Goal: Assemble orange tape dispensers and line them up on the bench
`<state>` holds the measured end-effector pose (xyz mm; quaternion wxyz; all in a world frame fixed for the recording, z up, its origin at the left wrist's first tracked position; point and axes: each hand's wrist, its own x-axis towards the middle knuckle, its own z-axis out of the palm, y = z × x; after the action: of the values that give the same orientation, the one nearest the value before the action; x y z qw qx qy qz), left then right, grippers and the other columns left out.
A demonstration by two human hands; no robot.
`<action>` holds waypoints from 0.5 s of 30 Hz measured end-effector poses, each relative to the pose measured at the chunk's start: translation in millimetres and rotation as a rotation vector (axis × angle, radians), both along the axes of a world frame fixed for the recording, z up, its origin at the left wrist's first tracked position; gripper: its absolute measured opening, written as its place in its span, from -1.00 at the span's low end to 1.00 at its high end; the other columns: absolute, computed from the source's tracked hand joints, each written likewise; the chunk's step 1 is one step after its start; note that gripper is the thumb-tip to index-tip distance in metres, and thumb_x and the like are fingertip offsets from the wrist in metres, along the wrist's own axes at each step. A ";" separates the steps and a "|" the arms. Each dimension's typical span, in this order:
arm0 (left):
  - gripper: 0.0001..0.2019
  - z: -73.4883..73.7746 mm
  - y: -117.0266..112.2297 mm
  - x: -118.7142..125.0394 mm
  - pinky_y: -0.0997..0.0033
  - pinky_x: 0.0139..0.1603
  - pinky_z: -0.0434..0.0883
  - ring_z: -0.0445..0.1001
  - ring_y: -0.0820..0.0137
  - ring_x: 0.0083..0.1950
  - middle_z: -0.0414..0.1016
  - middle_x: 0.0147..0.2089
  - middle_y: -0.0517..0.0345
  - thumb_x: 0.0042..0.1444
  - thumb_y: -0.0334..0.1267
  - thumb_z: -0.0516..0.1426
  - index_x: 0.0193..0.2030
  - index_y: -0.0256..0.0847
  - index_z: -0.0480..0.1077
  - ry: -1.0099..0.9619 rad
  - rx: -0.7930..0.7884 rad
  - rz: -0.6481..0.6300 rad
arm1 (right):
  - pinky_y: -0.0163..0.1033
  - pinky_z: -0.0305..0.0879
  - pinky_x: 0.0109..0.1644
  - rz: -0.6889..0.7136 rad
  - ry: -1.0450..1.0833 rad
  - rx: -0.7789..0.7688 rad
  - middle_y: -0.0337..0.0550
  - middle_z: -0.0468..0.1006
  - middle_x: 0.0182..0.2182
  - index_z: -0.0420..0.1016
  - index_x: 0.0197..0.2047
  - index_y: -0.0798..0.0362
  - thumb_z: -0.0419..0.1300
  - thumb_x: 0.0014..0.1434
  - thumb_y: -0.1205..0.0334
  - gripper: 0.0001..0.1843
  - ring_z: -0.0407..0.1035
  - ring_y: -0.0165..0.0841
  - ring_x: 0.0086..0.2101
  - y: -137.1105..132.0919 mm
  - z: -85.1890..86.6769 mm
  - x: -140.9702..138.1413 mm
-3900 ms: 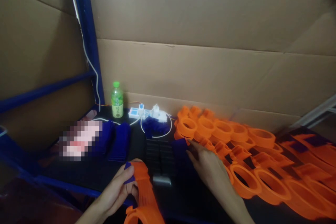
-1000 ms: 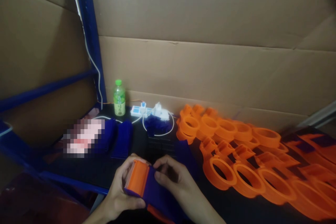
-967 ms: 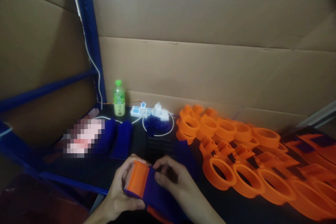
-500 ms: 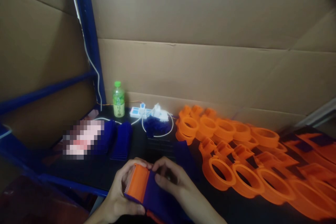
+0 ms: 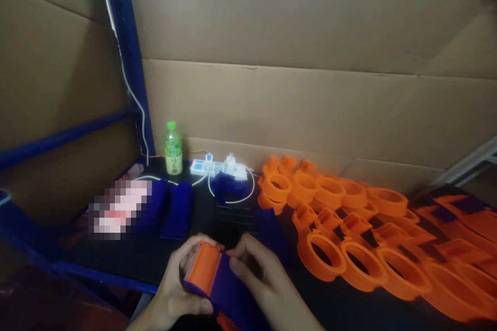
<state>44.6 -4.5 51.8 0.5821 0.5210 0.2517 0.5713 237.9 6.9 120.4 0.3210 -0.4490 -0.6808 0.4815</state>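
At the far left a blue shelf upright (image 5: 123, 57) rises in front of brown cardboard sheets (image 5: 310, 88), with a white cable running down it. At its foot on the black bench (image 5: 128, 258) stands a green drink bottle (image 5: 173, 148), upright, with a white power strip (image 5: 217, 168) just to its right. Nearer the viewer, a blurred pink patch lies beside two stacks of dark blue plastic parts (image 5: 176, 209); another small blue heap (image 5: 229, 186) sits inside a loop of white cable by the power strip.

At the near edge, the left hand (image 5: 176, 289) is curled closed around the left end of an orange plastic part (image 5: 204, 269), thumb underneath and fingers over the top. A dark blue plastic piece (image 5: 229, 289) lies against the orange part's right side, touching it, held up off the bench between both hands. The right hand (image 5: 258, 282) is bent over this blue piece, fingertips (image 5: 233, 256) pinched at the seam where blue meets orange; how firmly it grips cannot be told.

To the right, many orange ring-shaped parts (image 5: 349, 248) lie in overlapping rows across the bench, reaching the right edge, where they are blurred
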 end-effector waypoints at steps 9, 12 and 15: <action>-0.24 -9.3 3.0 3.0 0.16 0.06 0.33 0.37 -0.01 0.08 0.42 0.01 -0.03 -0.38 -0.07 0.46 0.07 -0.10 0.43 0.012 0.039 -0.033 | -0.34 0.15 -0.25 -0.006 -0.007 -0.002 -0.26 0.34 -0.39 0.38 -0.34 0.05 0.18 0.25 -0.01 -0.71 0.22 -0.40 -0.35 -5.7 3.8 9.5; -0.27 1.2 -1.4 3.5 0.12 0.09 0.31 0.40 0.04 0.03 0.42 0.00 -0.03 -0.36 -0.06 0.46 0.06 -0.10 0.44 0.057 0.080 0.000 | -0.33 0.17 -0.24 0.011 0.041 -0.033 -0.25 0.35 -0.39 0.42 -0.30 0.05 0.21 0.22 -0.02 -0.71 0.24 -0.39 -0.34 -5.0 2.5 12.5; -0.32 10.2 -4.5 4.0 0.08 0.11 0.29 0.41 0.02 0.03 0.44 -0.02 -0.05 -0.34 -0.06 0.45 0.02 -0.11 0.46 0.084 0.120 0.019 | -0.30 0.23 -0.15 0.035 0.094 -0.036 -0.19 0.38 -0.30 0.45 -0.27 0.07 0.21 0.21 -0.03 -0.70 0.29 -0.35 -0.27 -6.2 0.9 13.3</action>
<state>48.6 -9.0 61.9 0.5334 0.5760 0.2463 0.5684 251.1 0.7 121.3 0.3362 -0.4196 -0.6639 0.5198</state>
